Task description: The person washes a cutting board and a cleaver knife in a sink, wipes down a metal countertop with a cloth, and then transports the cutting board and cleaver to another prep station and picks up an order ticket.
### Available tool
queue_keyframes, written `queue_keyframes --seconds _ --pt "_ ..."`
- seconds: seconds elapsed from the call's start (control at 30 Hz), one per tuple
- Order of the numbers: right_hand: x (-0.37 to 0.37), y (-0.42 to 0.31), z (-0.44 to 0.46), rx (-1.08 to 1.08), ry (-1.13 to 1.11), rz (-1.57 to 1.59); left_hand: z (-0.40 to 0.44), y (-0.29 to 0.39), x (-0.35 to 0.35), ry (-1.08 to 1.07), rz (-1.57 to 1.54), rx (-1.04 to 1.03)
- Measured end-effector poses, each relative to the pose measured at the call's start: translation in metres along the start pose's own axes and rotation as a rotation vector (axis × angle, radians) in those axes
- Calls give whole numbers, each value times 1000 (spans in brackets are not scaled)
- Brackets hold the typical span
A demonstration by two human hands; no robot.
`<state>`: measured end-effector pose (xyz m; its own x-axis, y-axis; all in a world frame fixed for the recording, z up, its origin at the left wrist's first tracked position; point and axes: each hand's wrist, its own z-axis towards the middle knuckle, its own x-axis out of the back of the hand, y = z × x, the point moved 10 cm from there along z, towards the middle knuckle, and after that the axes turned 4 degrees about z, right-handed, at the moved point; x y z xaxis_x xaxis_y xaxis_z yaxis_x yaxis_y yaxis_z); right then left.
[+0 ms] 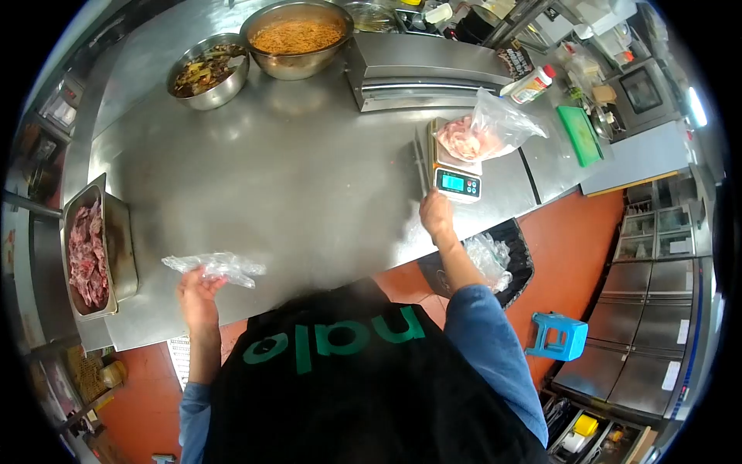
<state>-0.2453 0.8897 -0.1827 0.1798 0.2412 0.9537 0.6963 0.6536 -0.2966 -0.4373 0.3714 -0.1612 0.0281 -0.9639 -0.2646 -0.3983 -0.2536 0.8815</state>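
Observation:
My left hand [199, 300] is closed on a crumpled clear plastic bag [232, 265] near the front left of the steel table. At the table's front edge, my right hand [438, 215] is wrapped round what looks like a knife [422, 161]; its narrow blade points away from me and its handle is hidden in my fist. Just right of the blade stands a digital scale [458, 184] with a lit display. On the scale's plate lies a clear bag of pale raw meat [469, 141], its loose top flopping to the right.
A deep steel pan of raw meat [87, 255] is at the left. Along the back are a bowl of dark food pieces [207, 73], a bowl of orange-brown food [297, 37] and a long steel housing [433, 69]. A lined bin [519, 263] stands below the front edge.

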Motion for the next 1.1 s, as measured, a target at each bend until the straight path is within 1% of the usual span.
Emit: queue_keyframes --seconds 0.1,0.2,0.27,0.33,0.43,0.53,0.6,0.67,0.73,0.77,0.87,0.93,1.0,1.03,1.07,1.1 --pt "-13 1 29 9 21 -40 -11 -8 5 46 -4 45" --pt "-40 -29 5 37 -159 4 -16 -16 7 80 -3 63" --pt "-62 -68 -24 258 -225 -146 -21 -20 7 104 -6 78" --pt "-72 -99 -52 319 -390 -136 -24 -22 3 103 -22 77" --pt "-53 -139 -74 534 -450 87 -21 -27 6 117 -35 88" --pt "-49 -105 -46 452 -378 379 -26 -26 7 126 -40 94" --pt "-60 -52 -26 132 -519 649 -28 -26 9 135 -48 108" --pt "-47 -26 -28 -122 -582 1045 -28 -28 13 153 -63 140" --pt "-51 -3 -31 -148 -569 1115 -30 -30 19 176 -80 141" --pt "-62 9 -30 -76 -532 1070 -30 -31 22 187 -86 143" --pt "-56 -24 -54 -132 -574 1095 -30 -32 30 215 -78 151" --pt "-114 -28 -63 -79 -590 1038 -27 -33 29 202 -68 152" --pt "-91 -100 -78 22 -689 946 -24 -33 22 185 -74 160" --pt "-89 -128 -85 80 -758 1055 -25 -32 17 175 -79 170" --pt "-124 -140 -89 86 -916 974 -24 -30 13 167 -87 173" --pt "-114 -150 -79 182 -851 1026 -23 -26 14 179 -88 167"
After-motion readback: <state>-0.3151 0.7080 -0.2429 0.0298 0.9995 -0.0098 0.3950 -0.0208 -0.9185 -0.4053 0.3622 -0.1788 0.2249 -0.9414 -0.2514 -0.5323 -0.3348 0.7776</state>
